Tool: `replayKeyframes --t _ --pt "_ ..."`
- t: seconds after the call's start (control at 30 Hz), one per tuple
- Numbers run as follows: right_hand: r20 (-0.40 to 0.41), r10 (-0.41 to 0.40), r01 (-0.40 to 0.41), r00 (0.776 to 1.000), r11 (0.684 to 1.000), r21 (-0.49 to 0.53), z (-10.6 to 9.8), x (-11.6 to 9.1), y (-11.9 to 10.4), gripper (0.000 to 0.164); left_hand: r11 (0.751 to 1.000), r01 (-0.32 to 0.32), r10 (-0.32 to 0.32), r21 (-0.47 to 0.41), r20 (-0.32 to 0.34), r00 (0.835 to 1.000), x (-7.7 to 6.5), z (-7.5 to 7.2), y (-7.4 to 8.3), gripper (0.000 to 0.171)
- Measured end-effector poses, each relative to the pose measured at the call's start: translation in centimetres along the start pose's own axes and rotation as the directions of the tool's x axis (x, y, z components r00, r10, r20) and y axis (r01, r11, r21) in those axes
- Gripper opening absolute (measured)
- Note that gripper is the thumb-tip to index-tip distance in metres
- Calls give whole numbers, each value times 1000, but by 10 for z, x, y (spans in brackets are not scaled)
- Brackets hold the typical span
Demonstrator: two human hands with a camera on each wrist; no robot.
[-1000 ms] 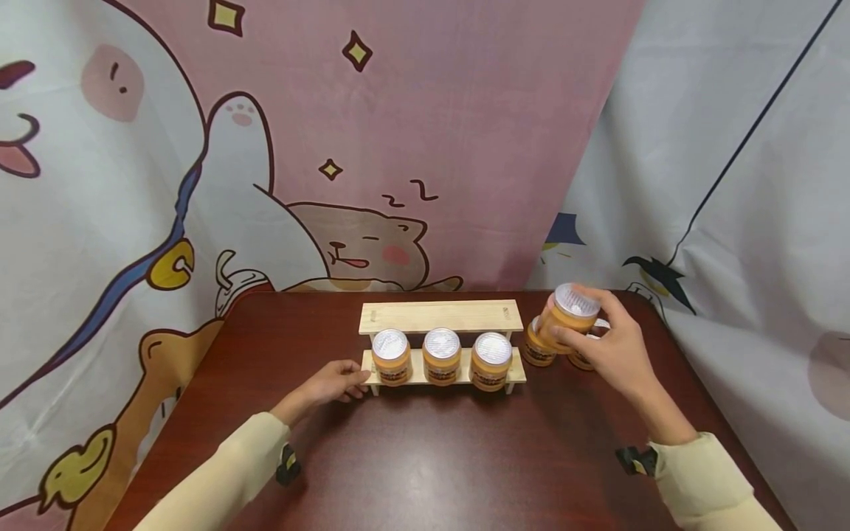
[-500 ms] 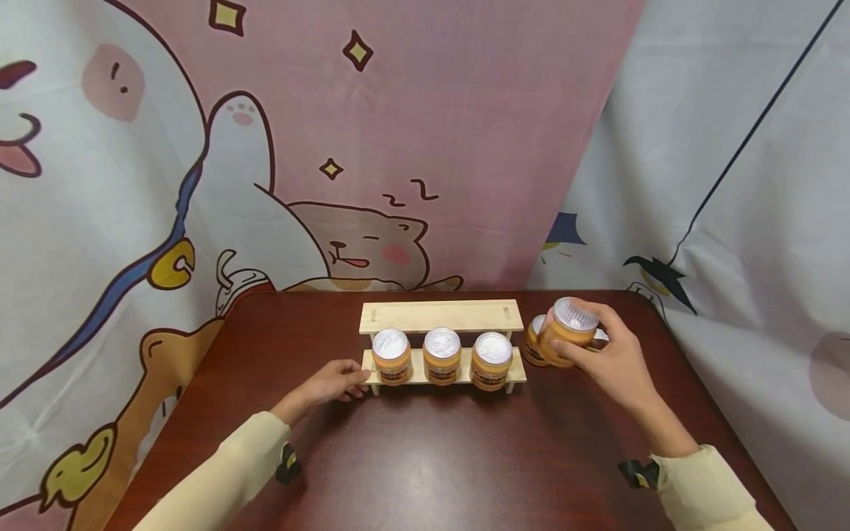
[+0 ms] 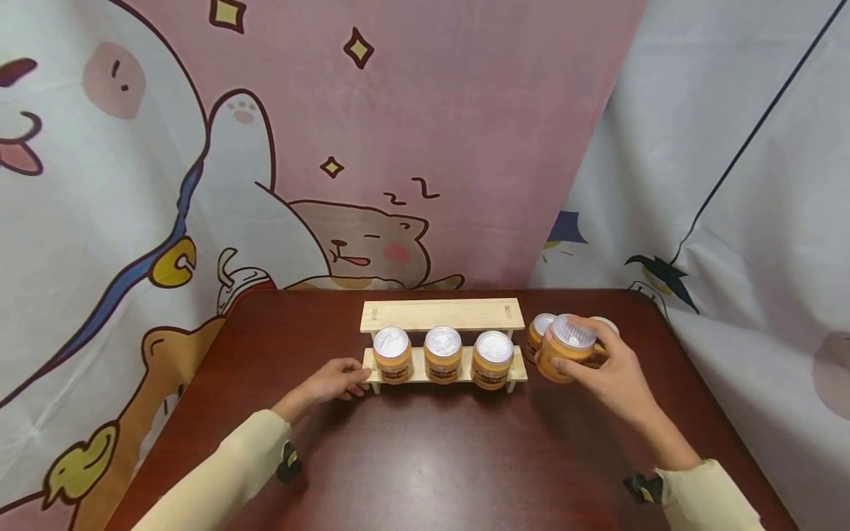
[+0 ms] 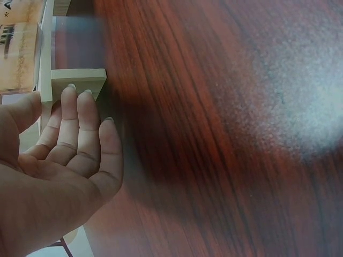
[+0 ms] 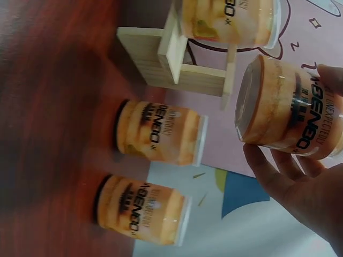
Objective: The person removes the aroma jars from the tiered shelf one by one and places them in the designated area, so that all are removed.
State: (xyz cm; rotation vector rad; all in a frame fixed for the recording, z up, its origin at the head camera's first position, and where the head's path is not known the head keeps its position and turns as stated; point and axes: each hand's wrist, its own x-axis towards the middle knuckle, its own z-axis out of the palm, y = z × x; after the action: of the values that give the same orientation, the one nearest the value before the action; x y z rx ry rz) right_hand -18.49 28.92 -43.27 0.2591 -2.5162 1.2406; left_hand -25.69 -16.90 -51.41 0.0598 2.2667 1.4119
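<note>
My right hand (image 3: 616, 375) grips an orange-labelled plastic jar (image 3: 564, 358) with a clear ridged lid. The right wrist view shows this jar (image 5: 292, 107) held off the table, its base visible. Two similar jars stand on the table behind it, a nearer jar (image 5: 161, 131) and another jar (image 5: 142, 210). At the left end of a two-tier wooden rack (image 3: 441, 315), my left hand (image 3: 334, 380) holds the lower board, thumb on top. In the left wrist view the fingers (image 4: 86, 118) curl below the board's edge. Three jars, including the middle jar (image 3: 442, 358), stand along that lower tier.
The dark red-brown table (image 3: 425, 457) carries everything. A cartoon-printed cloth (image 3: 465, 147) hangs behind it and at both sides. The rack's upper tier bears no jars. The standing loose jars are just right of the rack.
My right hand has brought the jar lower and slightly nearer to me, away from the two jars behind. My left hand stays at the rack's end.
</note>
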Motion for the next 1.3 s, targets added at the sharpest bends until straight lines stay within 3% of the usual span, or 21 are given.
replayKeyframes --t 0.33,0.93,1.3 --pt "-25 -40 41 999 999 16 7 -13 18 67 1000 15 -15 8 -8 1000 1 1 1 25" --pt "-37 -32 34 999 998 44 18 -20 37 69 999 -6 5 32 6 1000 -2 1 5 26" --pt "-53 -3 1 999 999 -37 35 -21 52 64 999 -7 7 36 12 1000 -3 0 6 28"
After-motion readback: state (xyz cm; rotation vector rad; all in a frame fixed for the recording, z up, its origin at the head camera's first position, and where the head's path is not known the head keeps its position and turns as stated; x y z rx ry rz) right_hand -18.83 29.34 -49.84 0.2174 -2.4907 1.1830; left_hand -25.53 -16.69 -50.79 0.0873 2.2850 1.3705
